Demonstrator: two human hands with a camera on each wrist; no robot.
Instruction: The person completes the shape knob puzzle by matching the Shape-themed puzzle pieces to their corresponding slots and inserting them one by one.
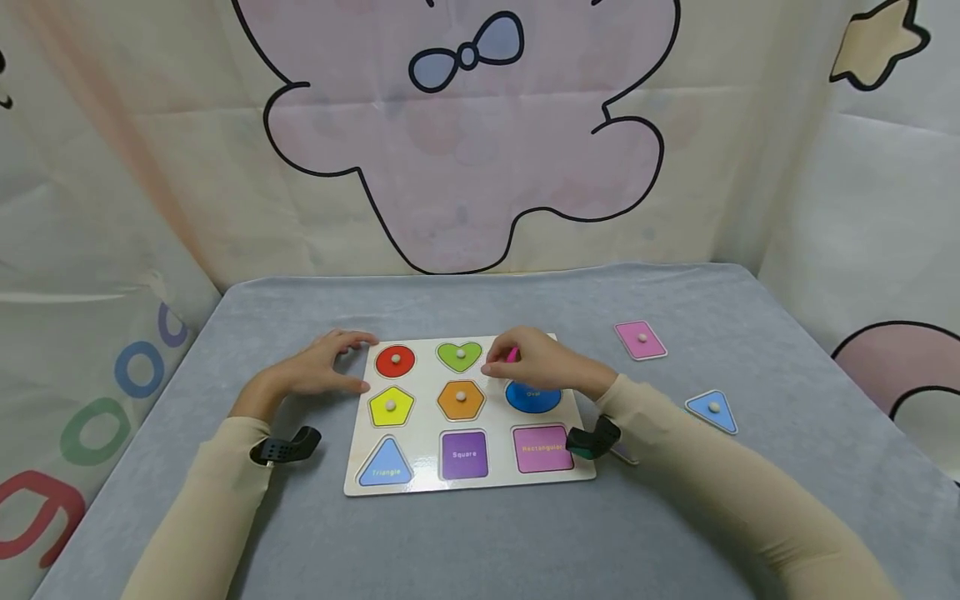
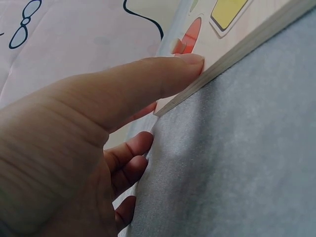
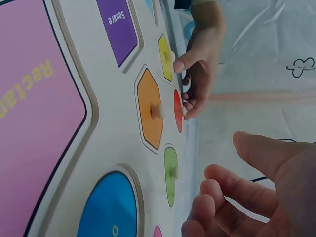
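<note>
A white shape puzzle board [image 1: 426, 417] lies on the cloth. My left hand [image 1: 318, 367] rests at its far left corner; in the left wrist view the thumb [image 2: 185, 66] touches the board's edge, with the other fingers by the corner. My right hand [image 1: 536, 362] is over the far right corner, above a pink shape [image 1: 513, 355] that it mostly hides. Its thumb [image 3: 256, 150] and fingertips stand apart in the right wrist view, with nothing between them. Knobbed red circle [image 1: 395, 361], green heart [image 1: 459, 357], yellow pentagon [image 1: 391, 406] and orange hexagon [image 1: 461, 400] sit in the board.
Labelled recesses show for the triangle [image 1: 386, 463], square [image 1: 464, 455], rectangle [image 1: 542, 448] and oval [image 1: 533, 397]. Right of the board lie a knobbed pink piece [image 1: 641, 340] and a blue triangle piece [image 1: 712, 411]. Another piece [image 1: 624, 455] is mostly hidden under the right wrist.
</note>
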